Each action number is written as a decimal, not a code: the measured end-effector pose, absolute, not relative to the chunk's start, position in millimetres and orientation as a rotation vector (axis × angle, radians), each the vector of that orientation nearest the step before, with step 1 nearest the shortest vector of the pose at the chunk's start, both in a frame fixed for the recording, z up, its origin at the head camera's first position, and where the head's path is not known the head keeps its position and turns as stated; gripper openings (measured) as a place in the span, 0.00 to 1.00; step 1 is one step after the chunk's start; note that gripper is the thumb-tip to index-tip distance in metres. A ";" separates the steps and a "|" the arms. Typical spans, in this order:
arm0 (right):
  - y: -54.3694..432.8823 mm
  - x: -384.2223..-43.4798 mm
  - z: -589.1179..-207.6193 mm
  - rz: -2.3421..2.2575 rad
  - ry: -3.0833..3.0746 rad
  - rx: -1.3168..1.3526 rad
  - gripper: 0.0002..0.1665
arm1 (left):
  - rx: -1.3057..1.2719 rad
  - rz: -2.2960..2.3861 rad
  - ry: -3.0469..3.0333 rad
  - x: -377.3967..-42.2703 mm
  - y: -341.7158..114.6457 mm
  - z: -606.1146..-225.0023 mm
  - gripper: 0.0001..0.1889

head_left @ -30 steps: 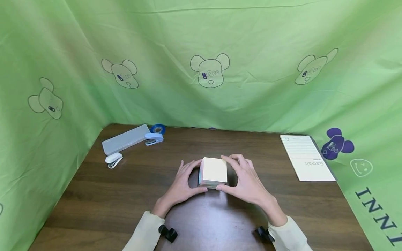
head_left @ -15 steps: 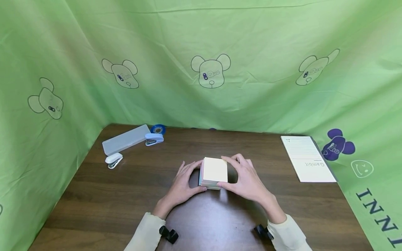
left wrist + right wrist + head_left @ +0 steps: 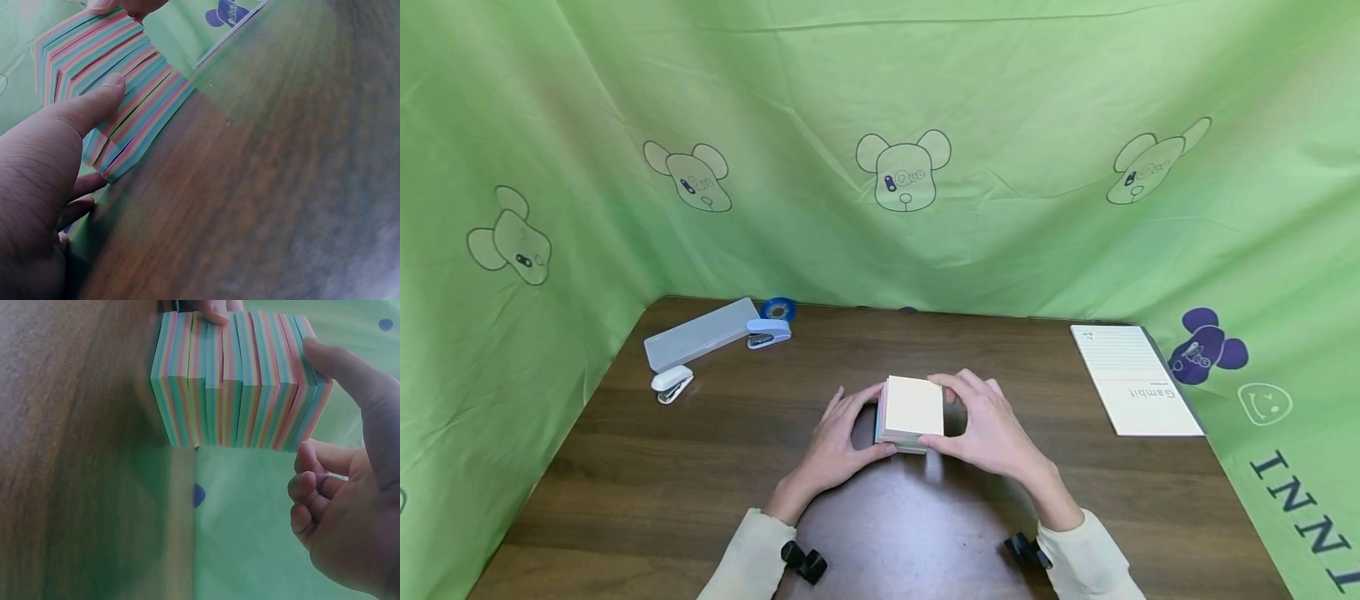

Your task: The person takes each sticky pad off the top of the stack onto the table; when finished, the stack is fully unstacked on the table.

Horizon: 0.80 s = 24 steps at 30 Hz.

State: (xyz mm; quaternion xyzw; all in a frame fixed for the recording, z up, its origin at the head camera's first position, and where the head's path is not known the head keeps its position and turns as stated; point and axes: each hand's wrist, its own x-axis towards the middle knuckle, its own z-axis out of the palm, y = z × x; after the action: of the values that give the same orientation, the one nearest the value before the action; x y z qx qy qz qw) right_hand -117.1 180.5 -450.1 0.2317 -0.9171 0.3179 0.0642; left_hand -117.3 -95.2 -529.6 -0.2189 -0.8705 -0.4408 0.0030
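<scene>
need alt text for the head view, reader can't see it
A left hand and right hand hold a cream-topped paper stack on a wooden table. A white stapler, blue stapler, grey case and blue tape lie left; a notepad lies right. Green cloth hangs behind.

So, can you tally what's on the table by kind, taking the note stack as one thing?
Note stack: 1
Staplers: 2
Case: 1
Tape roll: 1
Notepad: 1
Total: 6
</scene>
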 end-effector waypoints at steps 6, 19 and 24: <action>180.0 -119.8 -449.3 0.941 -2.787 0.714 0.49 | -0.690 -1.374 -2.714 -117.2 -96.1 -529.5 0.50; 184.9 -127.9 -451.1 1.090 -2.709 0.745 0.44 | -0.691 -1.361 -2.738 -116.5 -95.9 -527.9 0.50; 191.6 -135.8 -442.5 1.124 -2.686 0.753 0.43 | -0.685 -1.351 -2.769 -117.4 -95.8 -529.9 0.50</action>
State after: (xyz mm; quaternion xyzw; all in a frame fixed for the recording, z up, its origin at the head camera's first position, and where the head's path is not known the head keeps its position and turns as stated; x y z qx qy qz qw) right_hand -135.8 191.6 -442.5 0.2497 -0.8911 0.3730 0.0669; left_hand -117.4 -95.8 -529.9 -0.2170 -0.8772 -0.4282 -0.0072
